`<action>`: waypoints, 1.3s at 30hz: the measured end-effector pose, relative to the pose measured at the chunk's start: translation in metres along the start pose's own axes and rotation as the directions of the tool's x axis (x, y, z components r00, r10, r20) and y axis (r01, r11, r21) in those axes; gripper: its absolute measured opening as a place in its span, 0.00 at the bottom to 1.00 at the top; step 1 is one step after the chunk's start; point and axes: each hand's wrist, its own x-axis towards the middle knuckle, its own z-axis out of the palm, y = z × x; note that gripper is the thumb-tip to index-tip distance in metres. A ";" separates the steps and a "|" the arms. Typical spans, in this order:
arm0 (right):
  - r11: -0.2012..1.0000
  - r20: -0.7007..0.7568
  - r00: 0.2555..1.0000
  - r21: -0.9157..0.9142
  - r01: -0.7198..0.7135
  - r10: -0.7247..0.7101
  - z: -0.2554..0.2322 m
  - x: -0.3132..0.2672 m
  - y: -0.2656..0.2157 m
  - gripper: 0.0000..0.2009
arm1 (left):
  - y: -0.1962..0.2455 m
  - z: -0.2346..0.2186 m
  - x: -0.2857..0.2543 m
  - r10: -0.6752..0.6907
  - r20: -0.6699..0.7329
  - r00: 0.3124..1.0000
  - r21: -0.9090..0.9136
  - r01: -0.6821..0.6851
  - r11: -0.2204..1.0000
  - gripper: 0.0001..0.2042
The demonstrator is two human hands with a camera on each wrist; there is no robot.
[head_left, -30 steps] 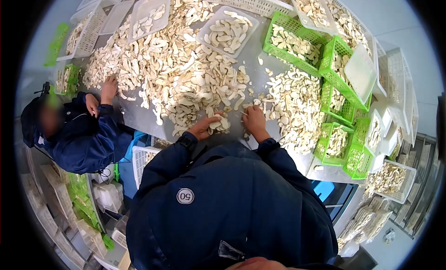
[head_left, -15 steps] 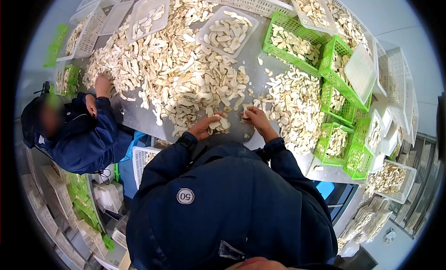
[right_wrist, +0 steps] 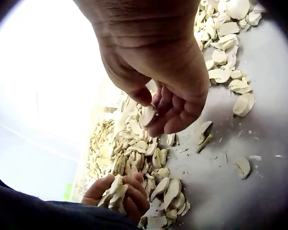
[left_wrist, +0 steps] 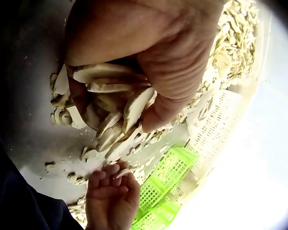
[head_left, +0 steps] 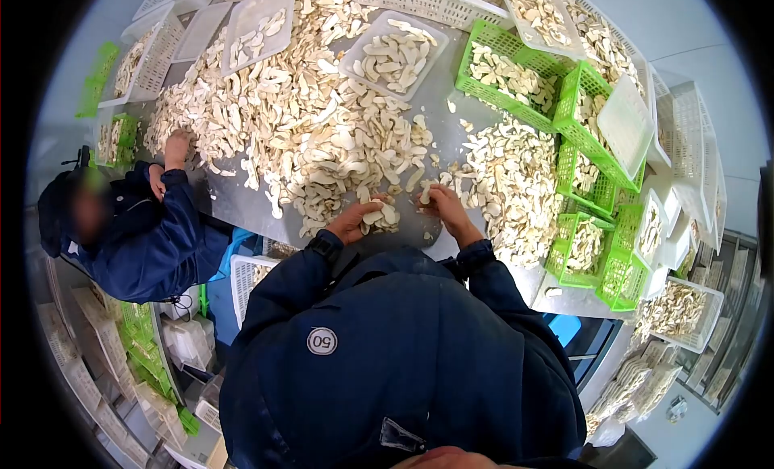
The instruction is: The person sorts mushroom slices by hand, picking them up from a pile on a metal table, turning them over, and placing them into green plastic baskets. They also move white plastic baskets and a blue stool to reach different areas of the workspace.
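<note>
Cupped around several dried mushroom slices [left_wrist: 134, 109], my left hand [head_left: 349, 224] is at the near edge of the big pile [head_left: 306, 138]. The slices fan out between thumb and fingers in the left wrist view. My right hand [head_left: 451, 212] pinches one mushroom slice [right_wrist: 149, 115] between thumb and fingertips, above the grey tabletop [right_wrist: 221, 187] between the two piles. A smaller pile of slices [head_left: 508, 183] spreads to the right of that hand. Two loose slices lie on the metal under it in the right wrist view, one of them a pale slice [right_wrist: 242, 167].
Green baskets [head_left: 504, 66] with slices line the right side, beside stacked white crates [head_left: 689, 146]. A white tray of slices [head_left: 395, 54] sits behind the big pile. Another person [head_left: 145, 227] works at the left, one hand at the pile's edge.
My right hand has come up off the tabletop and now pinches a slice, its wrist shifted slightly right. My left hand stays in place. The other person's hand has moved slightly left.
</note>
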 end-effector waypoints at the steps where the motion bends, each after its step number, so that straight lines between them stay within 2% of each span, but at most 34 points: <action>1: 1.000 -0.021 1.000 0.023 0.015 -0.015 -0.002 0.003 0.002 0.12 | 0.000 0.002 -0.001 0.003 -0.004 1.000 -0.001 -0.003 1.000 0.19; 4: 0.958 -0.120 0.979 -0.255 0.130 -0.165 -0.009 0.015 0.002 0.11 | 0.000 0.001 -0.002 0.010 -0.009 1.000 -0.005 -0.010 1.000 0.19; 5: 0.859 -0.133 0.949 -0.474 0.192 -0.285 -0.010 0.018 0.002 0.11 | -0.001 0.000 -0.001 0.009 -0.003 1.000 -0.004 -0.009 1.000 0.19; 7: 0.515 -0.072 0.858 -0.824 0.236 -0.509 -0.009 0.018 -0.003 0.10 | -0.002 -0.003 0.002 0.002 0.004 1.000 -0.001 -0.002 1.000 0.20; 10: 0.215 0.078 0.803 -0.944 0.250 -0.591 -0.005 0.018 -0.009 0.14 | -0.001 -0.003 0.002 -0.008 0.002 1.000 0.002 0.008 1.000 0.20; 13: 0.080 0.087 0.827 -0.984 0.157 -0.555 0.000 0.018 -0.009 0.14 | 0.001 -0.001 -0.002 -0.004 -0.009 1.000 0.002 0.004 1.000 0.20; 16: 0.019 0.070 0.833 -0.995 0.097 -0.550 0.002 0.020 -0.008 0.13 | 0.000 -0.001 -0.003 -0.001 -0.026 1.000 -0.007 0.001 1.000 0.20; 19: 0.005 0.093 0.816 -0.993 0.117 -0.570 -0.002 0.021 -0.006 0.12 | -0.002 -0.001 0.001 -0.003 -0.044 0.999 -0.023 0.002 1.000 0.20; 22: 0.006 0.072 0.880 -0.996 0.085 -0.470 -0.003 0.022 -0.005 0.12 | -0.002 -0.002 0.001 0.007 -0.037 0.999 -0.012 -0.008 1.000 0.19; 25: 0.073 0.110 0.872 -0.984 0.164 -0.477 -0.005 0.030 0.000 0.11 | -0.001 -0.003 0.001 0.014 -0.022 1.000 -0.006 -0.015 1.000 0.19; 28: 0.245 0.171 0.858 -0.915 0.321 -0.485 -0.004 0.041 0.000 0.12 | 0.000 -0.002 0.000 0.007 -0.016 1.000 -0.015 -0.007 1.000 0.19; 31: 0.523 0.078 0.922 -0.804 0.282 -0.378 0.004 0.042 -0.002 0.14 | 0.001 -0.002 -0.001 0.001 -0.007 1.000 -0.023 -0.001 1.000 0.18; 34: 0.805 0.082 0.984 -0.566 0.178 -0.160 0.007 0.041 -0.011 0.17 | 0.001 0.000 -0.003 -0.001 -0.011 1.000 -0.019 0.000 1.000 0.18; 37: 0.905 0.085 0.990 -0.402 0.136 -0.110 0.013 0.037 -0.013 0.18 | 0.000 0.000 -0.002 0.010 -0.030 0.999 0.000 -0.010 1.000 0.18; 39: 0.691 0.094 0.949 -0.664 0.285 -0.301 0.015 0.035 -0.015 0.17 | -0.001 -0.003 0.000 0.008 -0.017 1.000 -0.009 -0.008 1.000 0.18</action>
